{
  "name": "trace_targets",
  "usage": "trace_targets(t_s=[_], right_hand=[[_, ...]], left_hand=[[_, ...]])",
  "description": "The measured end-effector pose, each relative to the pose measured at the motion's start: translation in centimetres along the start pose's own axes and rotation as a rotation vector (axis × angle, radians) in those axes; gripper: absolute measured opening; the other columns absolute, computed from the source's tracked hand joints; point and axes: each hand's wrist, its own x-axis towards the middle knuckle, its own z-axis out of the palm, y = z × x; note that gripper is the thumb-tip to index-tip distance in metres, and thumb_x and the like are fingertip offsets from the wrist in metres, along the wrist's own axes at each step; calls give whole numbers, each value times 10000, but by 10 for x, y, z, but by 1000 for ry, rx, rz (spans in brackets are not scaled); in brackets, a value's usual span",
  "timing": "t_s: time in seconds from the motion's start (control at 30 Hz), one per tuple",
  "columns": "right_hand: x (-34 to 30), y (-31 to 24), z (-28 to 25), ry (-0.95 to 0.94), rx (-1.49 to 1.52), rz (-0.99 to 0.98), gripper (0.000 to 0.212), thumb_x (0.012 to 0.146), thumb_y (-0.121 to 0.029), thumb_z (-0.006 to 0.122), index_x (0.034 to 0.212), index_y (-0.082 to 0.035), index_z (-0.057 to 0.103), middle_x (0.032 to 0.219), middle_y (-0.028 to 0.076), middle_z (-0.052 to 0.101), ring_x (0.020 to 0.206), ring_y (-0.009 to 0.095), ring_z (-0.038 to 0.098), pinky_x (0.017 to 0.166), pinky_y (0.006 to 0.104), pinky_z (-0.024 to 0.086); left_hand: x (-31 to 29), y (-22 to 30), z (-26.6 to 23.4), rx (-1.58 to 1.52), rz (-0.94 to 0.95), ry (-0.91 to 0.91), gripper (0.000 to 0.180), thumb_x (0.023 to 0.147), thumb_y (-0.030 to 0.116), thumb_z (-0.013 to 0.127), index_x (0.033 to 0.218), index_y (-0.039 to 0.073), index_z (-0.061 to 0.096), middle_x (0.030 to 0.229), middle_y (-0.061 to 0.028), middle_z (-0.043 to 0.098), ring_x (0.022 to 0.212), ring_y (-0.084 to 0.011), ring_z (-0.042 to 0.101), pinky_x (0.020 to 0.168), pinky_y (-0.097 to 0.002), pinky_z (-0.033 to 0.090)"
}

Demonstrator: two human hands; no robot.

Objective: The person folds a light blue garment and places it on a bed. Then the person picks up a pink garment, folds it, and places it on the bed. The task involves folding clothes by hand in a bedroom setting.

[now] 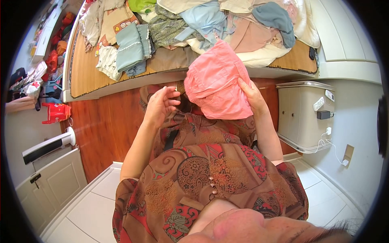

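A folded pink garment or cloth is held up over my lap; its exact kind does not show. My right hand grips its right edge, thumb on top and the other fingers hidden behind. Just left of the cloth, my left hand is apart from it, fingers loosely curled and spread, with nothing in them. Ahead on the bed, a folded grey-green garment lies on a small pile, beside a folded white patterned cloth.
Loose clothes heap across the bed, among them a light blue garment and a grey-blue one. The bed's wooden edge runs ahead of me. A bedside cabinet with chargers stands right. A red bag and white tower-shaped appliance are left.
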Motion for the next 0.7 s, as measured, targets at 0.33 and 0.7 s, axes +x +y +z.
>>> trace_targets(t_s=[0.33,0.7], right_hand=[[-12,-42,33,-375,-487,212,445,969,-266,650,1322,-2,590,1208,42,636,1012,88,566,873,263,462],[-20,0,6,-481,195,31,929,845,-547,721,1457,72,398,1434,158,516,1328,227,491,1119,373,370]], left_hand=[[-5,46,57,532,737,-120,722,936,301,672,1538,93,333,1476,-146,474,1258,-203,514,1063,-381,404],[-1,25,44,101,312,54,455,1088,389,390,1002,41,672,890,11,663,762,-63,587,704,-244,494]])
